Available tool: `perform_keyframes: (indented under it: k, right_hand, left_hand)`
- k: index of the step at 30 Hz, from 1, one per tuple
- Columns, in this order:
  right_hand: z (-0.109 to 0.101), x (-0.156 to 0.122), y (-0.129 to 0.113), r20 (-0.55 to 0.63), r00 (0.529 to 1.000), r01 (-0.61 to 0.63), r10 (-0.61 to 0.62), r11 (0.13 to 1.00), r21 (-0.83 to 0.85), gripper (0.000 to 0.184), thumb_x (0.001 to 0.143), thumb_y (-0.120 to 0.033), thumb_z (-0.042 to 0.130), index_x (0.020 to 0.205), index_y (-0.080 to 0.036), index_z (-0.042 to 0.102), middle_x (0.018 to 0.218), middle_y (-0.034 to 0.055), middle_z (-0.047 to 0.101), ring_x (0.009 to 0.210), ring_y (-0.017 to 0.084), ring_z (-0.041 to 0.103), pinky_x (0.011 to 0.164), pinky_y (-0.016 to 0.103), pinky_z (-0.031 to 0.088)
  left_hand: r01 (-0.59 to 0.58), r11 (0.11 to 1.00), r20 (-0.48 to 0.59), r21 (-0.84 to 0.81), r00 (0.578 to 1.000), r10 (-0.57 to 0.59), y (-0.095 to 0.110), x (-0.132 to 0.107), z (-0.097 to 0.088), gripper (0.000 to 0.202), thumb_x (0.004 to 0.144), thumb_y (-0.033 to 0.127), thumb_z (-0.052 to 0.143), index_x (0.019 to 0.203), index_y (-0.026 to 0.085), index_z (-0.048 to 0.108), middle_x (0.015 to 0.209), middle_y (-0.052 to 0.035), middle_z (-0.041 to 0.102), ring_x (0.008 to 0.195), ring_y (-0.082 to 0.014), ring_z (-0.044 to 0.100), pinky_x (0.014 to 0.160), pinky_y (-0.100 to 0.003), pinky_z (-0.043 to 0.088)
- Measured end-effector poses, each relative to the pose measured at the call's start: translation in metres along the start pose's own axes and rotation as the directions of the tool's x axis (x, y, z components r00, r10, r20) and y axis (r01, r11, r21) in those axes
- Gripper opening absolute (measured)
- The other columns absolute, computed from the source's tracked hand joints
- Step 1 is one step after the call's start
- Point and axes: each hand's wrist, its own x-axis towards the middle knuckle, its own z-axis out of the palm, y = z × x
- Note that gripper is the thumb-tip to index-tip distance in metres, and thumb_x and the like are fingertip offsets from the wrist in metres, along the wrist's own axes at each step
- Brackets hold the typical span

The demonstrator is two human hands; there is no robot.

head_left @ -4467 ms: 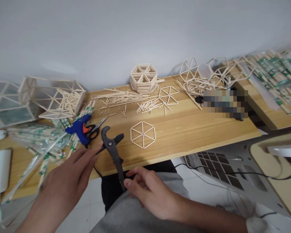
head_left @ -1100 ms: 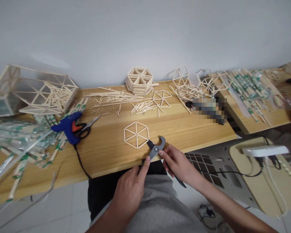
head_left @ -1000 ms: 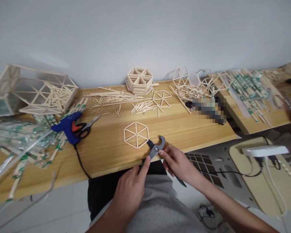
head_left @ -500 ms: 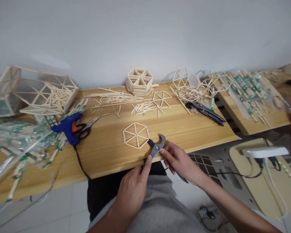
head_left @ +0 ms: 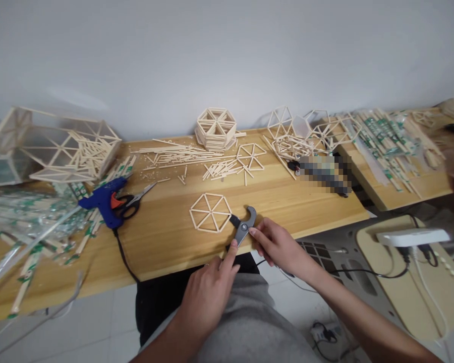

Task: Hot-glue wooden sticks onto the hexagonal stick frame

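My left hand point(head_left: 212, 289) is closed around one handle of a pair of hook-jawed cutters point(head_left: 242, 228), its index finger stretched along the metal near the pivot. On the other handle, my right hand point(head_left: 276, 247) grips with thumb and fingers just right of the pivot. The cutters' jaws are spread apart and point away from me, over the front edge of the table. Close to the left jaw lies a flat wooden-stick hexagon with spokes point(head_left: 211, 213); I cannot tell whether they touch. Most of both handles is hidden by my hands.
A blue glue gun point(head_left: 105, 201) and black-handled scissors point(head_left: 133, 202) lie left. Behind are loose sticks point(head_left: 185, 154), a stack of stick frames point(head_left: 216, 129) and another spoked frame point(head_left: 250, 157). Wrapped chopsticks point(head_left: 26, 262) cover the left end. A white power strip point(head_left: 412, 236) sits right.
My view has shifted slightly. Both hands keep their hold on the cutters, which stay spread in nearly the same place; the right hand sits marginally higher.
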Motion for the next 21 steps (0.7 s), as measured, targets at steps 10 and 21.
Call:
perform_keyframes:
  k: [10,21]
  right_hand:
    - [-0.006,0.000,0.005,0.028,0.998,0.052,-0.051,0.997,-0.054,0.033,0.102,-0.053,0.049,0.084,-0.025,0.044,0.057,-0.0054,0.058,0.037,0.011,0.047,0.041,0.025,0.036]
    - [-0.016,-0.019,0.017,0.081,0.997,0.004,-0.001,0.999,-0.032,0.034,0.102,-0.056,0.046,0.088,-0.025,0.042,0.062,-0.0049,0.061,0.042,0.013,0.054,0.046,0.025,0.044]
  left_hand:
    - [-0.127,0.972,0.015,-0.199,0.991,0.133,-0.013,0.002,-0.012,0.054,0.111,0.039,0.039,0.161,0.019,0.040,0.099,-0.0096,0.082,0.075,-0.0228,0.079,0.075,-0.035,0.066]
    - [-0.251,0.932,-0.019,-0.261,0.967,0.255,-0.007,0.000,-0.010,0.057,0.111,0.040,0.038,0.164,0.018,0.031,0.095,-0.0071,0.081,0.074,-0.0222,0.079,0.070,-0.034,0.066]
